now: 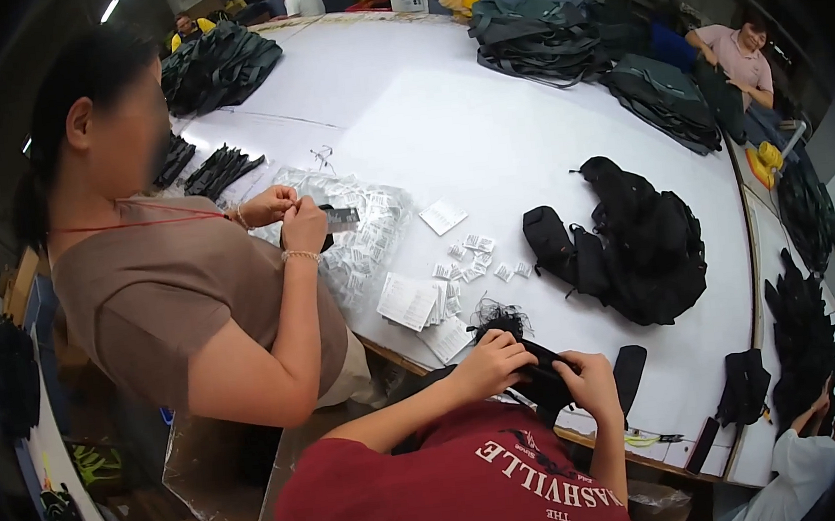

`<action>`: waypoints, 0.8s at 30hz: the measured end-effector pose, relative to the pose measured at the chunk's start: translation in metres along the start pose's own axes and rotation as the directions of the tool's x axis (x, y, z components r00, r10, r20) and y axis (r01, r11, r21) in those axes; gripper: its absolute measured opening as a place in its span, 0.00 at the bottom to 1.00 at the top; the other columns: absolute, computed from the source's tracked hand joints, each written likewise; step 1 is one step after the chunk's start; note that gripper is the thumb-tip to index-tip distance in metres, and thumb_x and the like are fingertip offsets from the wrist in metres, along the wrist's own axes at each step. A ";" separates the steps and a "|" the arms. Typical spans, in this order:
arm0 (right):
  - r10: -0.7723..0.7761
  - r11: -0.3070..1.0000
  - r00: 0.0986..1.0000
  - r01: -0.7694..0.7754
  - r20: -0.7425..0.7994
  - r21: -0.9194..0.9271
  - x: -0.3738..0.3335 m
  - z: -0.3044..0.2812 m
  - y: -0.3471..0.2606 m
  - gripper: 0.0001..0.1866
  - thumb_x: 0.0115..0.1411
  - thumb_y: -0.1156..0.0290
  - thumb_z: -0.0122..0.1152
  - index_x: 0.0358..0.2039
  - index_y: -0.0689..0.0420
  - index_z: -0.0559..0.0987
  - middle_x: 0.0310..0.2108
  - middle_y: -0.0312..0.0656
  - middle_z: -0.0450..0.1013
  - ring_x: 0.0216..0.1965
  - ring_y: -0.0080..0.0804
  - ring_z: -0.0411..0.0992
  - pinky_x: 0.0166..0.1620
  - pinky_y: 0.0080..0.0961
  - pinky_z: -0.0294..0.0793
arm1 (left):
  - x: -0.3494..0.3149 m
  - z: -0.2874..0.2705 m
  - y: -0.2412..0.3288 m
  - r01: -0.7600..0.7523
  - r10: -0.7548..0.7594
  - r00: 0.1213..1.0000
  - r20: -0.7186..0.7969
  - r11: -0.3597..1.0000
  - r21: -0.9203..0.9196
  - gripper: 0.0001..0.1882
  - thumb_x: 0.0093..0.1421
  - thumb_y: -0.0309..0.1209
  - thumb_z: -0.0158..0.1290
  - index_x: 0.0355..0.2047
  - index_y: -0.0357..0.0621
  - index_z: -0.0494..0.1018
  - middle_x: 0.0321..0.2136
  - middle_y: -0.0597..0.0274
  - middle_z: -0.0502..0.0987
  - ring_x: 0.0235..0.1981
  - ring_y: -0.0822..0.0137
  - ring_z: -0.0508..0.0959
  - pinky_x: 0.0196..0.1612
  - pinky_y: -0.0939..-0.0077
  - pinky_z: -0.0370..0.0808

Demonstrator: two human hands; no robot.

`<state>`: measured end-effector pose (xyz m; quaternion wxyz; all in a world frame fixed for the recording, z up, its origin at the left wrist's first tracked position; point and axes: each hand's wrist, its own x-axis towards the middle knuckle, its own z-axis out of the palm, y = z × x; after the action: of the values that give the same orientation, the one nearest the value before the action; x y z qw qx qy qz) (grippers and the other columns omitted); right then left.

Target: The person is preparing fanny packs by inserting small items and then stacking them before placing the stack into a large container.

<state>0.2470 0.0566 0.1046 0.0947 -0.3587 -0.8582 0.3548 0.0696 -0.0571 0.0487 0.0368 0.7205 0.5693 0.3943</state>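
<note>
Pinched by the left hand (494, 363) and right hand (590, 384): a black fabric piece (547, 379).
It is at the white table (545, 128)'s near edge, just beside a tangle of black threads (500, 319).

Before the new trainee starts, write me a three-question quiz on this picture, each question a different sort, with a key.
1. True or false: the left hand and the right hand both touch the same black fabric.
2. The nearest co-worker, at the picture's left, wears a top coloured: A. pink; B. brown; C. white.
3. What lies on the table just to the right of the small loose packets?

Key:
1. True.
2. B.
3. A black heap.
</note>
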 end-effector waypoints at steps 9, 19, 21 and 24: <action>0.029 0.998 0.998 -0.032 0.055 0.053 0.006 -0.001 -0.010 0.12 0.55 0.65 0.58 0.32 0.61 0.80 0.16 0.49 0.72 0.16 0.37 0.71 0.23 0.29 0.67 | -0.004 -0.011 0.001 0.077 -0.074 0.997 0.023 0.988 -0.132 0.11 0.47 0.31 0.59 0.32 0.49 0.73 0.28 0.67 0.72 0.36 0.64 0.71 0.46 0.68 0.61; 0.060 0.992 0.997 -0.064 0.041 0.105 -0.003 0.012 0.000 0.12 0.54 0.65 0.59 0.32 0.62 0.80 0.15 0.49 0.70 0.15 0.31 0.69 0.23 0.28 0.66 | -0.002 -0.010 -0.001 0.082 -0.070 0.994 0.085 0.987 -0.140 0.11 0.47 0.31 0.60 0.30 0.48 0.72 0.27 0.66 0.72 0.34 0.64 0.72 0.44 0.69 0.62; 0.112 0.981 0.990 -0.123 0.080 0.149 -0.004 0.009 -0.010 0.13 0.55 0.66 0.59 0.33 0.63 0.80 0.16 0.50 0.72 0.15 0.33 0.71 0.23 0.27 0.66 | -0.002 -0.011 0.000 0.132 -0.122 0.988 0.097 0.985 -0.109 0.11 0.47 0.31 0.60 0.31 0.47 0.72 0.28 0.65 0.72 0.34 0.64 0.72 0.44 0.69 0.62; 0.100 0.985 0.994 -0.106 0.048 0.134 -0.004 0.009 -0.010 0.12 0.55 0.66 0.58 0.33 0.62 0.80 0.16 0.50 0.72 0.16 0.35 0.71 0.24 0.27 0.67 | 0.002 -0.015 0.001 0.121 -0.108 0.989 0.103 0.985 -0.126 0.10 0.48 0.30 0.59 0.31 0.46 0.71 0.28 0.65 0.72 0.36 0.64 0.72 0.44 0.70 0.62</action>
<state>0.2403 0.0442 0.1047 0.0827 -0.3877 -0.8142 0.4242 0.0613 -0.0613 0.0602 0.1341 0.7005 0.5801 0.3934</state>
